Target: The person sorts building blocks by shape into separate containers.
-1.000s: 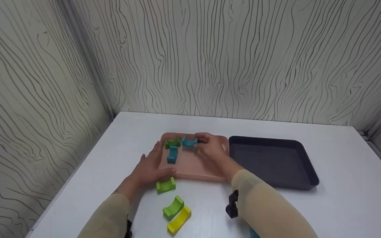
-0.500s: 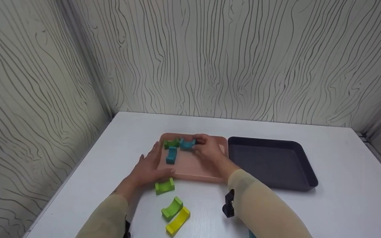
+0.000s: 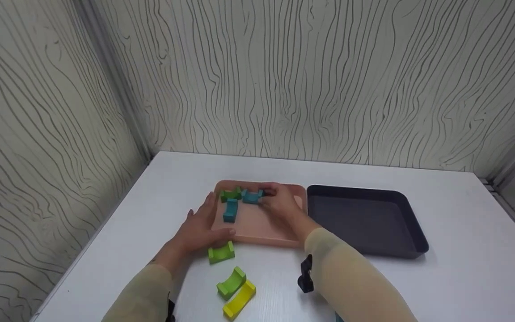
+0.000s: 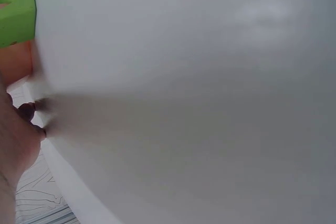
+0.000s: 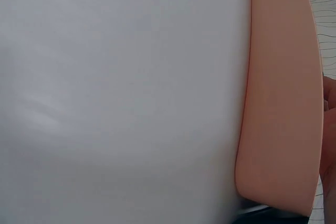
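In the head view, my right hand (image 3: 280, 202) pinches a blue curved block (image 3: 252, 197) at its right end, over the far part of the pink tray (image 3: 257, 229). Just left of that block sits a dark green curved block (image 3: 230, 194); a second blue block (image 3: 230, 210) lies in front of the green one. My left hand (image 3: 198, 230) rests against the tray's left side with fingers extended, its thumb by the front rim. In the right wrist view, the tray's wall (image 5: 281, 87) hides most of the right hand (image 5: 329, 129).
A dark tray (image 3: 365, 223) stands right of the pink one. On the white table in front lie a light green block (image 3: 221, 252), another light green block (image 3: 231, 283) and a yellow block (image 3: 239, 300). Patterned panels (image 3: 284, 80) rise behind and at the sides.
The blue block in my right hand has come slightly nearer to me, beside the green block. My left hand stays at the tray's side. The whole head view has shifted a little.
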`<state>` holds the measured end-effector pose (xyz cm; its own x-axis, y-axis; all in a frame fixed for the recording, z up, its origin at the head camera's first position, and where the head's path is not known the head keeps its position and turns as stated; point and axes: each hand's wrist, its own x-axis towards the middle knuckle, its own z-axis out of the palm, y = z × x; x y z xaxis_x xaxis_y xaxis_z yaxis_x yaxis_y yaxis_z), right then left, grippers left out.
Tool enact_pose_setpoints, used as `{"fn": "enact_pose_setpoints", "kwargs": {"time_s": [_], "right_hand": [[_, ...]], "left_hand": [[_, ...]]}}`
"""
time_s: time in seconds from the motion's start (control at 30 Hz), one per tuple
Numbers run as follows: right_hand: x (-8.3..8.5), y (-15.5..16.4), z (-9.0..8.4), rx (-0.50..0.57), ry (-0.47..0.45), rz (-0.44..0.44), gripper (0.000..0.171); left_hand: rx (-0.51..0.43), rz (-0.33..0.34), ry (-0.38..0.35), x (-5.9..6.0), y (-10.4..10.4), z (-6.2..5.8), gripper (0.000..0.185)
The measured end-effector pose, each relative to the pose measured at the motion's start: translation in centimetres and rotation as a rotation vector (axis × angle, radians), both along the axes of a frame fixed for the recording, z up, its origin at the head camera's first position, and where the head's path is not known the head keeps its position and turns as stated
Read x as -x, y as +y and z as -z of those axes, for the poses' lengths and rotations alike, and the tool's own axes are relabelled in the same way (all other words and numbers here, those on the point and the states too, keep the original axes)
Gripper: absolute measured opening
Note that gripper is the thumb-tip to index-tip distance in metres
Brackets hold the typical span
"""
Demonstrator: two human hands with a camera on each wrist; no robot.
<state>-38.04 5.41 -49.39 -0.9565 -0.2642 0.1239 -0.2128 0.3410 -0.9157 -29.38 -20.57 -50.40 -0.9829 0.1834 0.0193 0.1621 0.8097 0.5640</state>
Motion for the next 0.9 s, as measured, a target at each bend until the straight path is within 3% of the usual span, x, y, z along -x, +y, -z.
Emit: {"fn": "enact_pose_setpoints", "kwargs": {"time_s": [0.73, 0.9], "right_hand": [[0.18, 0.36, -0.24, -0.108, -0.021, -0.018, 0.046], [0.26, 0.33, -0.07, -0.085, -0.053, -0.001, 0.048]], "left_hand": [[-0.006, -0.02, -0.017, -0.1, 0.08, 0.07, 0.123], [-0.006, -0.008, 0.001, -0.05, 0.15, 0.05, 0.122]]}}
